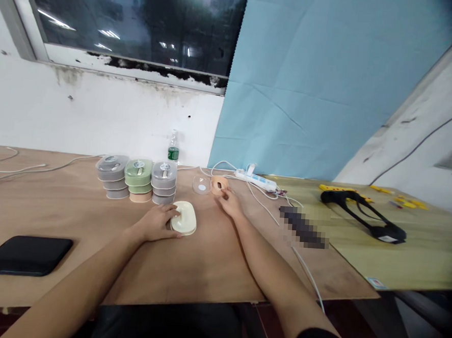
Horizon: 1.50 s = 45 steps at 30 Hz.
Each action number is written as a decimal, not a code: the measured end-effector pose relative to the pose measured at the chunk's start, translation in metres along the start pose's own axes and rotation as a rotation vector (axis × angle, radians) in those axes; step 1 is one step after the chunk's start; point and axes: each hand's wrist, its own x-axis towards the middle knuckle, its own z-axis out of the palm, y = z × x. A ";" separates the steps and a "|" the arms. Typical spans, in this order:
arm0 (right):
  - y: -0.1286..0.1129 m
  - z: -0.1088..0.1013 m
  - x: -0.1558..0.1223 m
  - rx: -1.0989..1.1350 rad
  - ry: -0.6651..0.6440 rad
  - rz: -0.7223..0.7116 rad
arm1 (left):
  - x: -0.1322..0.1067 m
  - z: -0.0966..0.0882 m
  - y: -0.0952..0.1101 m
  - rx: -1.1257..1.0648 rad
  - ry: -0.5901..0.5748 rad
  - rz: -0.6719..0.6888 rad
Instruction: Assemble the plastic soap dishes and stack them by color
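My left hand (156, 222) rests on the wooden table (92, 232) with its fingers curled against the side of a cream oval lidded box (184, 218). Farther back, my right hand (228, 201) reaches forward and its fingertips touch an orange oval box (219, 185). A clear lid (201, 185) lies just left of the orange box. Three stacks of oval lidded boxes stand behind my left hand: grey (112, 175), green over peach (138, 179), and grey (164, 181).
A black tablet (24, 254) lies at the near left. A green-labelled bottle (174, 146) stands by the wall. A white power strip (256, 179) with cables, a pixelated dark object (302, 227) and a black strap device (364, 214) lie to the right.
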 end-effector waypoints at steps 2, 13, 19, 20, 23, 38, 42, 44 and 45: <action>-0.005 -0.002 -0.002 -0.008 0.035 -0.038 | 0.000 -0.001 0.003 0.013 -0.020 -0.004; -0.089 -0.017 -0.048 0.017 0.050 -0.804 | 0.002 -0.005 0.012 -0.350 0.420 -0.264; -0.116 0.007 -0.070 -0.025 -0.001 -1.118 | 0.012 0.006 0.016 -0.989 0.423 -0.347; -0.117 0.009 -0.071 -0.019 0.003 -1.140 | 0.014 0.007 0.016 -1.091 0.375 -0.359; -0.113 0.010 -0.071 -0.008 0.038 -1.117 | 0.015 0.012 0.016 -1.254 0.269 -0.367; -0.137 0.016 -0.086 0.001 -0.111 -1.202 | 0.009 0.023 0.003 -0.966 0.233 -0.367; -0.142 0.012 -0.091 -0.016 -0.097 -1.249 | 0.012 0.024 0.002 -1.195 0.117 -0.382; -0.142 0.014 -0.096 -0.036 -0.102 -1.249 | 0.013 0.020 0.005 -1.301 0.096 -0.340; -0.142 0.015 -0.098 -0.043 -0.096 -1.235 | 0.013 0.018 0.006 -1.336 0.094 -0.324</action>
